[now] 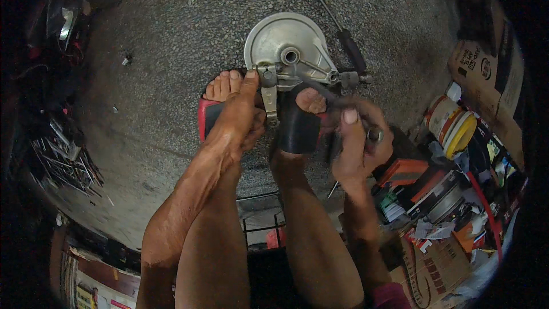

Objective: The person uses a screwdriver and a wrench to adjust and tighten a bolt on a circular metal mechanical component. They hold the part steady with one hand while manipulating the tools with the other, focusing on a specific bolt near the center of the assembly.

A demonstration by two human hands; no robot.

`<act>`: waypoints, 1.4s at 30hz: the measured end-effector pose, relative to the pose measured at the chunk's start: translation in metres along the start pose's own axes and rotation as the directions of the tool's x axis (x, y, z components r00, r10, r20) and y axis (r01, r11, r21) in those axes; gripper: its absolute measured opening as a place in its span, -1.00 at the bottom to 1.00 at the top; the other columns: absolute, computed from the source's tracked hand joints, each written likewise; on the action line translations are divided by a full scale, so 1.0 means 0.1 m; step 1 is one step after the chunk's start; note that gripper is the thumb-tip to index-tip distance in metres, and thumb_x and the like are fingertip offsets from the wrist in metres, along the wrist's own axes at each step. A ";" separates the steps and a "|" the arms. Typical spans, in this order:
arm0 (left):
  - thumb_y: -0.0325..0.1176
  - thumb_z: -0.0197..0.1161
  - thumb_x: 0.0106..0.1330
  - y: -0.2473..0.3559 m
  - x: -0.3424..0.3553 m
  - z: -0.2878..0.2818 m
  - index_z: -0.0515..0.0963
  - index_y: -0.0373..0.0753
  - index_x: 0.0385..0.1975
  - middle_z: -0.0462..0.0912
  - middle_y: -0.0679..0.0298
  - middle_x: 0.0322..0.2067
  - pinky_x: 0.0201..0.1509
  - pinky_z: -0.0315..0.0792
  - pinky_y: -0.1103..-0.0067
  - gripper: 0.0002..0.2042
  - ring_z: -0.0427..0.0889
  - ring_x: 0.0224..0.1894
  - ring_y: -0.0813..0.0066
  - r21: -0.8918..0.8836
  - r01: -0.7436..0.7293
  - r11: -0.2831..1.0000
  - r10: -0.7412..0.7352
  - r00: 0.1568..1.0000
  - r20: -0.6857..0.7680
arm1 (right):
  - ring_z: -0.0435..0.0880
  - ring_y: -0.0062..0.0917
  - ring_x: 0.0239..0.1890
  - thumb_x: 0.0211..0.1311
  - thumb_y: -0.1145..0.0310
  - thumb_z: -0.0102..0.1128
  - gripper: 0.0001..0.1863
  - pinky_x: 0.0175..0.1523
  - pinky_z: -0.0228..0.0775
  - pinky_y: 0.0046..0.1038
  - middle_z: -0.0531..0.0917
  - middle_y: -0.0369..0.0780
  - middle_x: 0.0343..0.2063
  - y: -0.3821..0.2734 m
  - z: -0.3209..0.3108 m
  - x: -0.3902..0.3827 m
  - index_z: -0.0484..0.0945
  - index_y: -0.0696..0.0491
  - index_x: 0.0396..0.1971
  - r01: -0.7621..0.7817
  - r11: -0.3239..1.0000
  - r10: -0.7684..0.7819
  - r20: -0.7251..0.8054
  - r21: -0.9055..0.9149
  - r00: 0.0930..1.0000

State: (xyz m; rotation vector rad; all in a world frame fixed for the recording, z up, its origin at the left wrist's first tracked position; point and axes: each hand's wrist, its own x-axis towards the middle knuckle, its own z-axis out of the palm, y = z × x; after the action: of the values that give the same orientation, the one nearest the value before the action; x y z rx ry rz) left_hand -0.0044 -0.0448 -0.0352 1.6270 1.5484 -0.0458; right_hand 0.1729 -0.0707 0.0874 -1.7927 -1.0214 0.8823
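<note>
A round silver drum brake plate (280, 37) lies on the speckled floor just beyond my feet, with a hollow hub in its middle. A flat metal brake arm (269, 100) sticks out from its near edge toward me. My left hand (240, 109) grips the plate at this arm, thumb pressed on the joint and the other fingers curled beside the arm. My right hand (360, 137) is closed around a dark metal wrench (374, 134), a ring showing at its near end. Motion blurs the wrench's shaft, which points at the arm's joint; contact there cannot be made out.
A dark-handled screwdriver (350, 48) lies beyond the plate to the right. Cardboard (486, 68), a yellow-lidded tub (457, 131) and mixed clutter crowd the right side. Several thin metal tools (68, 163) lie at the left. My sandalled feet (300, 126) flank the brake arm.
</note>
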 end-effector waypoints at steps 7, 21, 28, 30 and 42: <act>-0.11 0.01 0.43 -0.04 0.02 0.00 0.49 -0.38 -0.09 0.54 -0.10 -0.06 0.25 0.25 0.15 -0.61 0.47 0.11 -0.07 0.054 -0.042 0.998 0.041 0.999 0.017 | 0.64 -0.44 -0.65 0.29 0.40 0.17 -0.84 -0.50 0.41 -0.42 0.64 -0.13 -0.60 -0.05 0.10 0.38 0.61 0.19 -0.37 0.095 0.990 -0.081 0.139 -0.102 0.987; -0.13 0.01 0.42 -0.10 0.05 0.12 0.44 -0.23 -0.37 0.49 0.07 -0.30 -0.02 0.31 0.26 -0.72 0.47 -0.14 0.11 0.182 -0.123 0.976 0.149 0.979 -0.140 | 0.49 -0.62 -0.75 0.18 0.24 0.11 -0.67 -0.62 0.24 -0.50 0.53 -0.21 -0.80 -0.11 0.50 1.19 0.61 0.23 -0.52 0.094 0.939 0.050 0.400 -0.331 0.915; -0.23 -0.12 0.51 -0.14 0.03 0.17 0.41 -0.16 -0.30 0.44 0.17 -0.32 -0.03 0.31 0.36 -0.79 0.45 -0.18 0.24 0.239 -0.183 0.954 0.239 0.943 -0.231 | 0.46 -0.57 -0.81 0.15 0.24 0.10 -0.66 -0.67 0.22 -0.46 0.51 -0.19 -0.83 -0.06 0.54 1.29 0.62 0.23 -0.58 0.125 0.928 0.016 0.374 -0.350 0.927; -0.14 0.00 0.43 -0.10 0.02 0.15 0.42 -0.23 -0.35 0.49 0.06 -0.30 -0.02 0.31 0.26 -0.73 0.47 -0.16 0.12 0.278 -0.216 0.936 0.289 0.922 -0.259 | 0.46 -0.57 -0.80 0.15 0.24 0.09 -0.66 -0.67 0.23 -0.46 0.51 -0.20 -0.83 -0.06 0.54 1.30 0.62 0.23 -0.58 0.129 0.918 0.023 0.374 -0.376 0.927; -0.10 0.00 0.44 0.00 0.02 0.05 0.45 -0.25 -0.36 0.52 0.04 -0.28 0.06 0.29 0.24 -0.69 0.48 -0.10 0.10 -0.024 -0.021 0.999 0.018 0.994 -0.105 | 0.45 -0.67 -0.70 0.18 0.30 0.14 -0.75 -0.57 0.21 -0.55 0.50 -0.32 -0.76 -0.17 0.39 1.01 0.61 0.17 -0.54 0.108 0.959 -0.035 0.273 -0.260 0.961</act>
State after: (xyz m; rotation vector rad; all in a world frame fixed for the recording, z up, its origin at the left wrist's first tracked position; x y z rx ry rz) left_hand -0.0015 -0.0466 -0.0395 1.6468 1.6056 0.0703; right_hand 0.1759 0.0376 0.0730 -1.8812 -1.4320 0.9941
